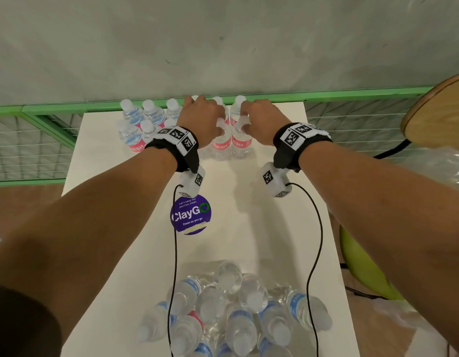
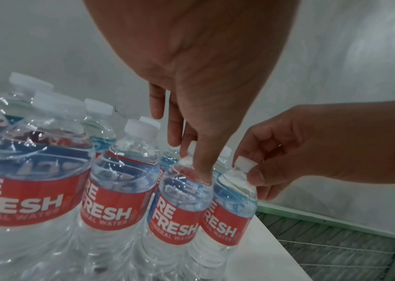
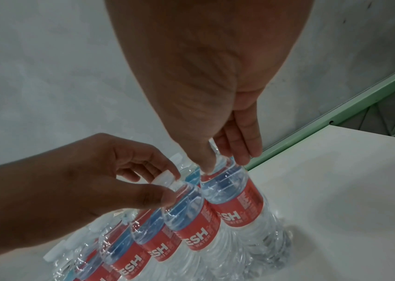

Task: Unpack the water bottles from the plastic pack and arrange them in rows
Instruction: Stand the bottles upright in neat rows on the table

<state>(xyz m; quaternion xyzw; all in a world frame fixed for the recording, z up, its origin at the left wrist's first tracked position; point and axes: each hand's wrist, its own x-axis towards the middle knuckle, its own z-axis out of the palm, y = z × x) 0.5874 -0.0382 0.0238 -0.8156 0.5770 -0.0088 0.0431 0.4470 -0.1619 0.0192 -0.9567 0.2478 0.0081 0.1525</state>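
Clear water bottles with red labels stand in rows at the far end of the white table. My left hand grips the neck of one front-row bottle from above, thumb on its shoulder. My right hand pinches the cap and neck of the bottle beside it, the rightmost of that row. Both bottles are upright and touch each other. Near me lies the torn plastic pack with several bottles lying in it.
A purple round sticker lies mid-table. A green railing with wire mesh runs behind the table. A round wooden seat, crumpled clear plastic and a green chair are on the right. Black cables hang from both wrists.
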